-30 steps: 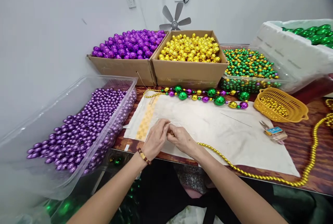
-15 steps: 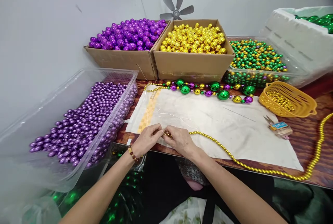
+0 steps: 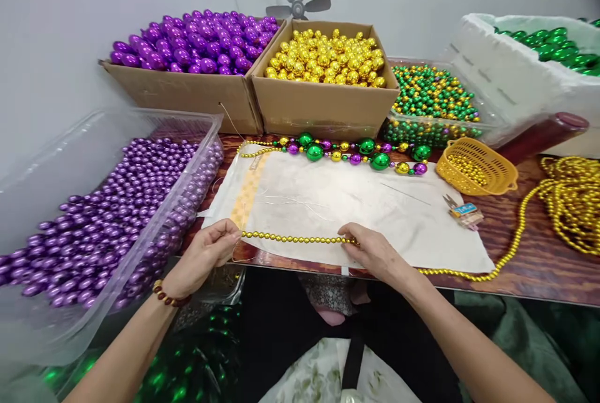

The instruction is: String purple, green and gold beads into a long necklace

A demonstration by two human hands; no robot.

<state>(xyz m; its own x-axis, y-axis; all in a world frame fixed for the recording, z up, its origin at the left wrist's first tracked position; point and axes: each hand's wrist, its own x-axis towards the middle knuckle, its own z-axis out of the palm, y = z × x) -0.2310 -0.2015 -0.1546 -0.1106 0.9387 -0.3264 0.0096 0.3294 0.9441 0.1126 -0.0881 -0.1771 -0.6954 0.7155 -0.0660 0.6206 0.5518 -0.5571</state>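
Observation:
My left hand (image 3: 210, 250), with a beaded bracelet at its wrist, pinches one end of a gold bead string (image 3: 290, 238) near the cloth's left front corner. My right hand (image 3: 372, 250) closes on the same string farther right, and the stretch between the hands is nearly straight. From under my right hand the string runs along the table's front edge to a heap of gold strands (image 3: 574, 203). Beneath the hands lies a white cloth (image 3: 328, 203) with a long needle (image 3: 405, 194) and thin thread on it. A strand of green, purple and gold beads (image 3: 314, 152) rests along its back edge.
Purple beads fill a clear tub (image 3: 197, 159) at left. Cardboard boxes (image 3: 323, 103) stand behind, beside a tub of mixed beads (image 3: 434, 97). Right of the cloth are a yellow basket (image 3: 497, 172), small snips (image 3: 452, 203) and a foam box (image 3: 492, 78).
My hands have moved apart from touching, drawing the gold string out between them. The view has shifted right, showing the heap of gold strands.

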